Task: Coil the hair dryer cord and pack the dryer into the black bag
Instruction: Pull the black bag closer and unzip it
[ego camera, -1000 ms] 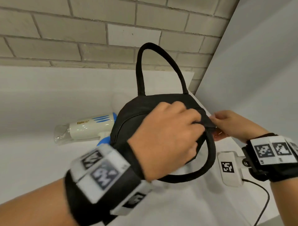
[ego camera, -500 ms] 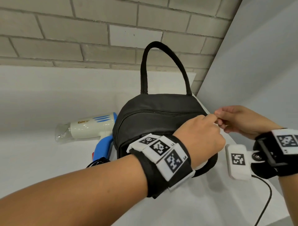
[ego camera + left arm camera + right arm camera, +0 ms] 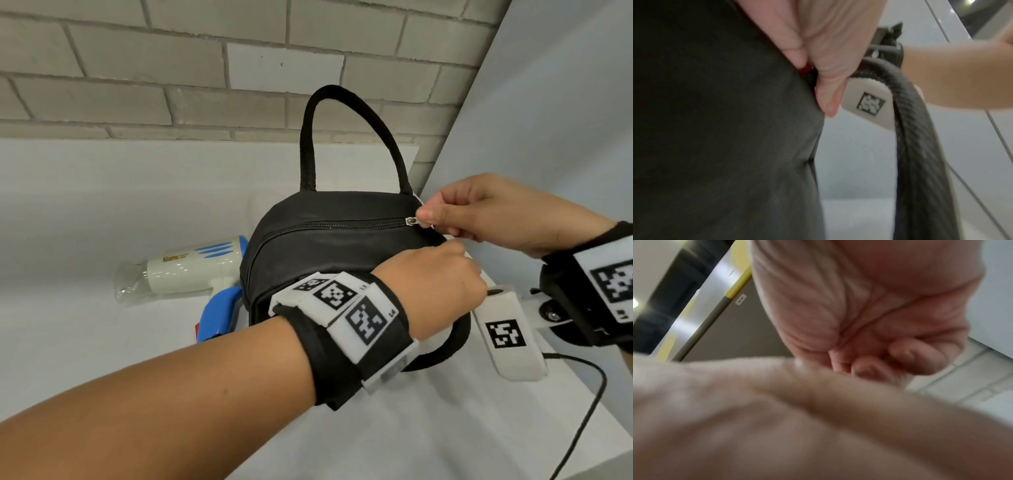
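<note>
Zipper pull is pinched in the right hand; left hand clamps the black bag. Dryer lies behind it. A hard tug could snag fabric.

Both forearms are bare, with no sleeves. The left wrist wears a broad black strap carrying white blocks printed with black square-code markers, lettered L3 and L4. The right wrist wears a like black band with white marker blocks, a black camera mount with a screw, a white tagged tab and a thin black cable.
</note>
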